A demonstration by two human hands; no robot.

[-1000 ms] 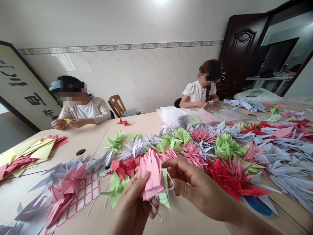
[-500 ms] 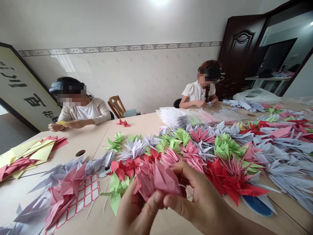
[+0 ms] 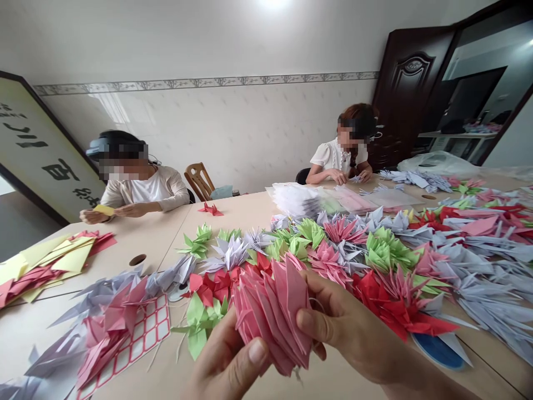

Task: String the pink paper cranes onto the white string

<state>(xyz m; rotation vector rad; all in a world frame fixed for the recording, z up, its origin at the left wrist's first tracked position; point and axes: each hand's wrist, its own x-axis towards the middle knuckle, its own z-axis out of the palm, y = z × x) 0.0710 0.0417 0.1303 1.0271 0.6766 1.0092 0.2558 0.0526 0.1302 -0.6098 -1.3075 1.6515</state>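
A stack of pink origami cranes, pressed flat side by side, is held up in front of me above the table. My left hand is closed around its left and lower side, thumb along the front. At the right end, my right hand pinches the outermost crane between thumb and fingers. A thin white string loops out by the right fingers, and a short end hangs below the stack. Just behind the stack lie red origami cranes and green origami cranes.
Heaps of lavender, green, pink and red cranes cover the table's right side. Yellow and red paper sheets lie at the left, near a red-grid label sheet. Clear bags stand farther back. Two people work across the table.
The pink stack has tilted and fanned, showing more layered edges. My right thumb has shifted up and right, away from the left thumb. The left thumb has moved slightly down.
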